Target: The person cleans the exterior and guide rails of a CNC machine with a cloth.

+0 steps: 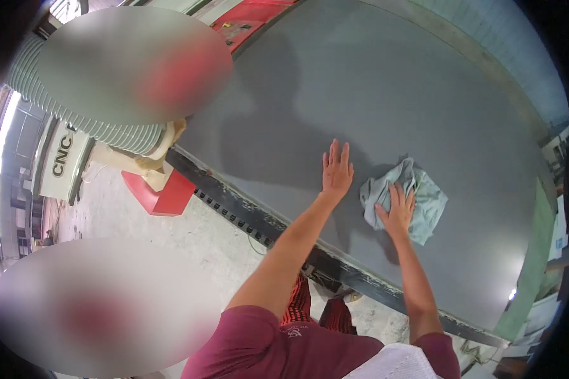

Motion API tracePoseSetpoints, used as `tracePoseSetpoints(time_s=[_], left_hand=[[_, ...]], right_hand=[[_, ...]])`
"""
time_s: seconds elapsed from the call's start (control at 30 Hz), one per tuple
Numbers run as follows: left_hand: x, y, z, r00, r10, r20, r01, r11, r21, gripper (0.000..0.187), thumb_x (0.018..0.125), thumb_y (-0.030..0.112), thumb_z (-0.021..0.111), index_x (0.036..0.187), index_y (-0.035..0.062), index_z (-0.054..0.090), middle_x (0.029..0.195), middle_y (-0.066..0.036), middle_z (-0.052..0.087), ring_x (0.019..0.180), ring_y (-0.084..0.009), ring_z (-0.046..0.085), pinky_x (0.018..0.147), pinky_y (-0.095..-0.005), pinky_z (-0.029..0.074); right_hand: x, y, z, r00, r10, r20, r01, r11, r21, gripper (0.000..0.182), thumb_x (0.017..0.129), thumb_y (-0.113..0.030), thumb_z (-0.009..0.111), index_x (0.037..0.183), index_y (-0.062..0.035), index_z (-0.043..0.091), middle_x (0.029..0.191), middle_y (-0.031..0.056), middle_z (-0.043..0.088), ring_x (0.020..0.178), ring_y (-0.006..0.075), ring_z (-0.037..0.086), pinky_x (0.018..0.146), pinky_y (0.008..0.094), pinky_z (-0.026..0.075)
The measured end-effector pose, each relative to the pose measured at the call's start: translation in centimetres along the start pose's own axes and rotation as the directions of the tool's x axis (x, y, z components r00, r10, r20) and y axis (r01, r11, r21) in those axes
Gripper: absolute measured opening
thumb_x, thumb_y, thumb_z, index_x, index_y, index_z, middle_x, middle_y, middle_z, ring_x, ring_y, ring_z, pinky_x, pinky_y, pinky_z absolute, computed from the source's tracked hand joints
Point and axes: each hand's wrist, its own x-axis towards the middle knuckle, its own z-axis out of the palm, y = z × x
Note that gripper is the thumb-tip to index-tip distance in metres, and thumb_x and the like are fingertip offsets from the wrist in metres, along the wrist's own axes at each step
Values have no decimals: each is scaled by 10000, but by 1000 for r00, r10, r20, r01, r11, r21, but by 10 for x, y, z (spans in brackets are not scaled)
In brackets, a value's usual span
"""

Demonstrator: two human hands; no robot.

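Observation:
A large flat grey panel (284,82) lies before me on a machine bed. My left hand (338,169) rests on or just above it, fingers stretched out, holding nothing. To its right, a crumpled pale blue-green cloth (428,205) lies on the panel. My right hand (398,210) is spread over the left part of this cloth, palm down, pressing on it with the fingers apart.
A ribbed hose (123,136) and a white machine part marked CNC (62,158) are at the left. A red part (164,192) juts out beside the bed's dark edge (234,205). Green material (530,265) borders the panel's right side. Two areas are blurred.

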Motion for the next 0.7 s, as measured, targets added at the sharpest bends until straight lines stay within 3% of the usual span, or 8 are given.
tracePoseSetpoints(time_s=[0.03, 0.1, 0.17, 0.2, 0.3, 0.43, 0.63, 0.7], left_hand=[[-6, -16, -15, 991, 128, 40, -124, 988, -89, 482, 882, 298, 427, 1295, 62, 347, 1385, -201, 244, 1291, -393, 179, 1022, -540, 165], [-9, -76, -57, 993, -37, 115, 23, 992, 121, 525, 883, 336, 418, 1323, 67, 317, 1406, -188, 211, 1302, -390, 151, 1038, -528, 134], [-15, -136, -49, 930, -363, -49, 364, 900, 241, 565, 883, 366, 402, 1353, 78, 276, 1428, -186, 155, 1314, -398, 101, 1044, -543, 90], [-14, -145, -52, 930, -365, -44, 364, 900, 240, 565, 883, 366, 402, 1353, 78, 276, 1428, -186, 155, 1314, -398, 101, 1044, -543, 90], [-1, -137, -52, 922, -387, -4, 380, 902, 206, 580, 888, 387, 372, 1365, 76, 258, 1430, -204, 134, 1318, -410, 66, 1042, -554, 61], [19, -121, -21, 898, -438, -39, 427, 850, 307, 577, 893, 392, 346, 1366, 74, 257, 1428, -205, 143, 1315, -422, 66, 1036, -565, 73], [33, -94, -26, 909, -415, 38, 377, 857, 353, 559, 895, 378, 345, 1363, 81, 269, 1426, -190, 173, 1315, -408, 99, 1033, -555, 104], [43, -87, -27, 898, -438, 29, 392, 831, 395, 556, 898, 380, 339, 1362, 81, 272, 1428, -176, 181, 1315, -392, 124, 1035, -544, 118]], right_hand=[[10, -5, 8, 1000, -6, 11, 6, 1000, -1, 632, 718, -400, 627, 1250, -134, 413, 1310, 75, 362, 1225, 424, 250, 1002, 518, 212], [41, -17, 21, 999, 27, -45, -30, 998, -64, 638, 730, -404, 621, 1266, -136, 401, 1314, 81, 369, 1234, 416, 245, 1008, 509, 212], [69, -43, 35, 998, 69, -7, -69, 995, -71, 635, 734, -408, 621, 1267, -137, 406, 1317, 84, 371, 1241, 409, 243, 1012, 506, 209], [84, -57, 41, 992, 120, 28, -117, 989, -95, 633, 737, -411, 621, 1267, -137, 411, 1320, 87, 372, 1247, 403, 240, 1016, 502, 206], [142, -104, 74, 971, -237, 19, 236, 970, 59, 632, 755, -499, 557, 1256, -133, 435, 1298, 97, 408, 1246, 391, 264, 1033, 492, 207], [226, -183, 114, 907, -420, -12, 416, 892, 175, 631, 753, -529, 535, 1264, -172, 436, 1298, 77, 414, 1251, 380, 266, 1032, 498, 209], [342, -197, 165, 888, -444, -115, 458, 848, 266, 632, 778, -598, 455, 1273, -207, 422, 1328, 58, 384, 1275, 366, 240, 1036, 495, 200], [364, -180, 155, 909, -417, 2, 404, 881, 246, 649, 778, -612, 441, 1291, -216, 404, 1354, 54, 357, 1294, 355, 210, 1048, 477, 189]])
